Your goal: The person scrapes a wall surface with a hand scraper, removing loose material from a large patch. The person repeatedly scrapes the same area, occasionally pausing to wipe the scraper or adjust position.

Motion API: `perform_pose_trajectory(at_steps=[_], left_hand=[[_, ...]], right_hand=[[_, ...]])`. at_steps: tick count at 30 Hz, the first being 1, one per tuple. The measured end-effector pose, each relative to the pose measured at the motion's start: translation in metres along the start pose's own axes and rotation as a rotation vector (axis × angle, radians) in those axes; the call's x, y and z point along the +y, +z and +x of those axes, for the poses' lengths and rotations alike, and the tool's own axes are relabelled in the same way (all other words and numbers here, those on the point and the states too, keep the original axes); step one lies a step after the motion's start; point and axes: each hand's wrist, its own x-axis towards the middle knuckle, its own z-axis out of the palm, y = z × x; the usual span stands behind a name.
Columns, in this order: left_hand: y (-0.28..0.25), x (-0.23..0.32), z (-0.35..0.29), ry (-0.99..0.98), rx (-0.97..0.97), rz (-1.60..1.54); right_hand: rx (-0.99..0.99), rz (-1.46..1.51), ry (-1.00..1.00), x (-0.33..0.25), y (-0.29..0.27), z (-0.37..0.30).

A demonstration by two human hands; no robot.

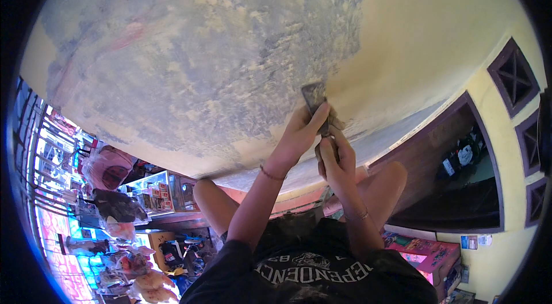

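Observation:
A scraper point(312, 94) with a wide, flat, smeared blade is held up against the wall point(218, 62), near the right border of a large grey, patchy area. My left hand point(306, 125) is closed around it just below the blade, thumb along its face. Lower down, my right hand point(338, 156) is closed on the handle end, its thumb pointing up. My fingers hide most of the handle. Around the blade the surface is mottled grey and cream, with faint reddish streaks farther left. Smooth cream paint lies to the right of the tool.
At the right is a dark-framed doorway point(448, 171), with dark vent openings point(513, 77) beside it. A pink patterned box point(428, 261) stands at lower right. On the left are a barred window point(34, 131), hanging plastic bags point(106, 167) and a glass display case point(155, 193).

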Motion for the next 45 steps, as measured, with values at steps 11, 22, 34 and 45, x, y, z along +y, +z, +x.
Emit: perform_pose_trajectory(at_steps=[11,22,34,45], left_hand=[[-0.017,-0.036,-0.044,-0.213,-0.005,0.154],[-0.012,-0.067,-0.020,0.029,0.265,0.164],[-0.016,-0.030,-0.010,0.061,0.305,0.260],[-0.026,-0.049,-0.018,0.128,0.250,0.364]], right_hand=[[-0.200,0.208,0.194,0.025,0.003,0.000],[-0.210,0.062,0.120,0.043,0.003,0.029],[-0.146,0.018,0.090,0.022,0.012,0.043],[-0.143,0.054,0.087,0.040,0.024,0.028]])
